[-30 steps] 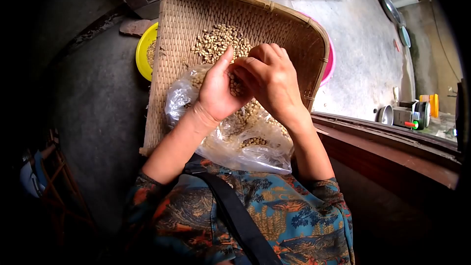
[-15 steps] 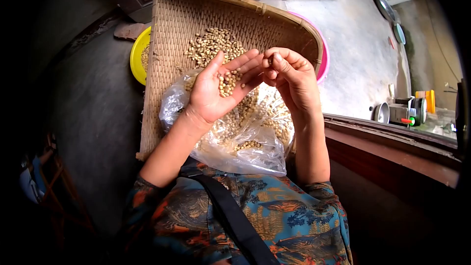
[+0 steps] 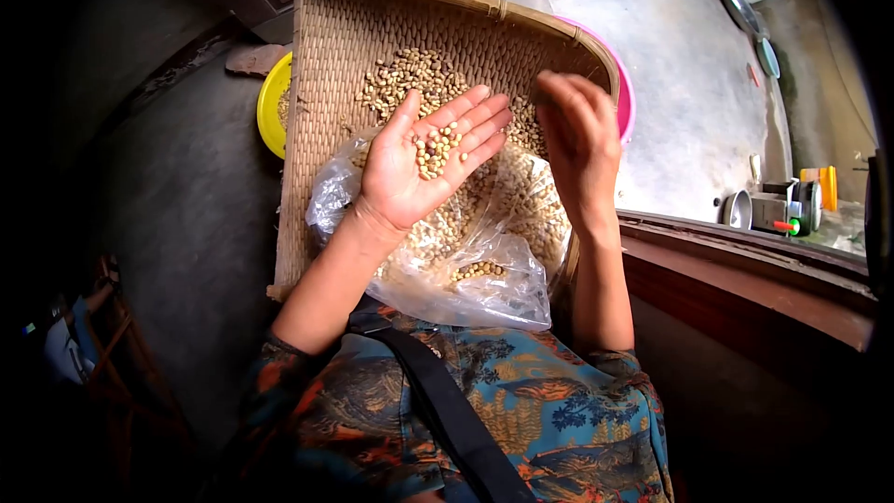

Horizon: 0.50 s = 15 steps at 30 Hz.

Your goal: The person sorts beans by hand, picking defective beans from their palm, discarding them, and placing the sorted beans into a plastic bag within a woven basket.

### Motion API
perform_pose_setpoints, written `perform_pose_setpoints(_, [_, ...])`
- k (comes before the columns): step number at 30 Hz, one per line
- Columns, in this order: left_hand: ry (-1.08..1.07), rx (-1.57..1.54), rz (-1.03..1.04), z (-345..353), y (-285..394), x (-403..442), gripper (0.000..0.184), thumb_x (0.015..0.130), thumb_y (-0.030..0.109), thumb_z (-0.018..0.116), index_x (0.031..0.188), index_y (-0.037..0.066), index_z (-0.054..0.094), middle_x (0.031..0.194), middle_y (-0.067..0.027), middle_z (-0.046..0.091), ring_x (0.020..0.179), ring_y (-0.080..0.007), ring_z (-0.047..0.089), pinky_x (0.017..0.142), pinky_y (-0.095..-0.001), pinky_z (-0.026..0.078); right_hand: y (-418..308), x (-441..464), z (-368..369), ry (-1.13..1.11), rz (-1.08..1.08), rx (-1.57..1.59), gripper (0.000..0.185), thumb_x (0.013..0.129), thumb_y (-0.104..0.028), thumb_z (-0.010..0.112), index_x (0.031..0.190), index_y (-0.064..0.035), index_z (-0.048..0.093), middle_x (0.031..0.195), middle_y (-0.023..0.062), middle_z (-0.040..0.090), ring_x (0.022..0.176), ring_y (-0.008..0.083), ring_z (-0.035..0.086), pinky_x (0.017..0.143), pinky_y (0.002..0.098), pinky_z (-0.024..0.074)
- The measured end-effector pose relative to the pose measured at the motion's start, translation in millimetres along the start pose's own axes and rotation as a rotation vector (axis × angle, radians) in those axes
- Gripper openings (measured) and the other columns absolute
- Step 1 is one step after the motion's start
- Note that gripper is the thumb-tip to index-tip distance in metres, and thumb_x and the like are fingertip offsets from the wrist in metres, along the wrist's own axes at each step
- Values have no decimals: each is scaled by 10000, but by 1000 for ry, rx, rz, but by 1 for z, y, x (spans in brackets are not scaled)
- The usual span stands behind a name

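My left hand [image 3: 414, 154] is palm up with its fingers stretched out, holding a small heap of tan beans [image 3: 434, 151] in the palm. It hovers over a clear plastic bag [image 3: 494, 293] full of similar beans. To its right, my right hand [image 3: 582, 135] is raised near the basket's right side, its fingers smeared by motion. Whether anything is between those fingers cannot be made out. Both hands are above a woven bamboo winnowing basket [image 3: 321, 65], where a loose pile of tan and darker beans [image 3: 410, 74] lies beyond the bag.
A yellow basin [image 3: 271, 121] with beans in it stands left of the basket, beside a brick [image 3: 256, 60]. The rim of a pink basin [image 3: 626, 112] shows at the right. A wooden sill [image 3: 745, 270] runs along the right, with a metal pot [image 3: 738, 210] beyond it.
My right hand has moved away from the left fingertips toward the right, and its pinch has loosened. My left hand stays in place with the beans on its palm.
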<state>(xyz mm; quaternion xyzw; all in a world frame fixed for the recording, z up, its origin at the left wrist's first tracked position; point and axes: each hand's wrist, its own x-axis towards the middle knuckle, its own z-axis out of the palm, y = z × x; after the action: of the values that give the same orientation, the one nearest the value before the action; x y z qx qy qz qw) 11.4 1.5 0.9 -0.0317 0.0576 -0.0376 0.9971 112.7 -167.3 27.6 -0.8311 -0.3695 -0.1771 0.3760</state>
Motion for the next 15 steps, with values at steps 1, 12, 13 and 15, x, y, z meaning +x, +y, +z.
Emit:
perform_pose_setpoints(1, [27,20,16,2,-1,0,694,1044,444,312,1458,-111,267,1529,-307,261,1446,-395,242,1207,-483,196,-2,-11,1,-64,70,192,395,746,66,730,1114,-71,688,1078,145,633,954,291,620,790,366,515])
perform_pose_setpoints(12, [42,194,26,1,-9,0,712,1040,496,208,1477,-59,303,1524,-242,337,1433,-350,296,1198,-444,209,-44,-31,17,-276,126,335,269,803,0,742,1056,-37,656,881,82,651,728,172,653,605,283,513])
perform_pose_setpoints(13, [56,203,31,2,-11,0,707,1042,490,206,1476,-59,306,1523,-238,342,1433,-346,298,1200,-442,207,-44,-31,19,-260,124,312,265,805,2,736,1055,-33,653,880,89,650,730,181,656,610,289,517])
perform_pose_setpoints(15, [62,221,36,3,-12,0,697,1044,480,202,1475,-57,311,1522,-230,350,1432,-339,302,1202,-441,201,-46,-29,21,-253,107,285,272,809,7,725,1065,-25,641,884,105,647,744,213,662,633,308,528])
